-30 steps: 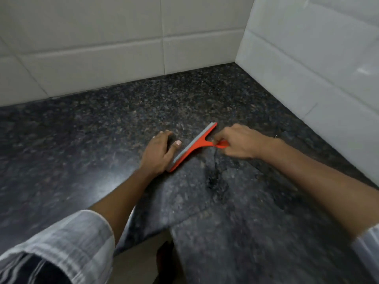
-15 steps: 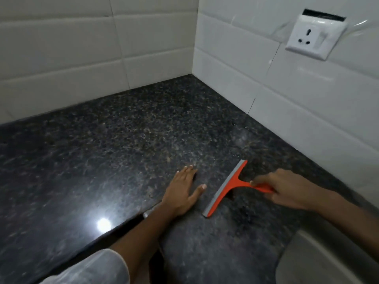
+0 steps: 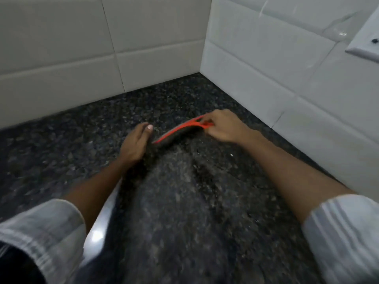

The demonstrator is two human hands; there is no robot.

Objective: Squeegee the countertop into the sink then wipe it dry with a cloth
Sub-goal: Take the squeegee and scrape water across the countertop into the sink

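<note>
An orange squeegee [image 3: 180,128] with a grey blade lies tilted on the dark speckled granite countertop [image 3: 184,212], close to the corner of the tiled walls. My right hand [image 3: 221,128] is closed around its handle. My left hand [image 3: 134,144] rests flat on the counter just left of the blade's near end, fingers together, holding nothing. A wet, darker streak runs on the stone below the blade. No sink or cloth is in view.
White tiled walls [image 3: 143,58] meet in a corner behind the squeegee. A white wall socket [image 3: 365,44] sits on the right wall at the frame's edge. The counter's front edge [image 3: 98,232] shines at lower left.
The squeegee and both hands now sit farther back, nearer the wall corner. The view has swung, so the socket is at the far right edge and the sink rim is out of sight.
</note>
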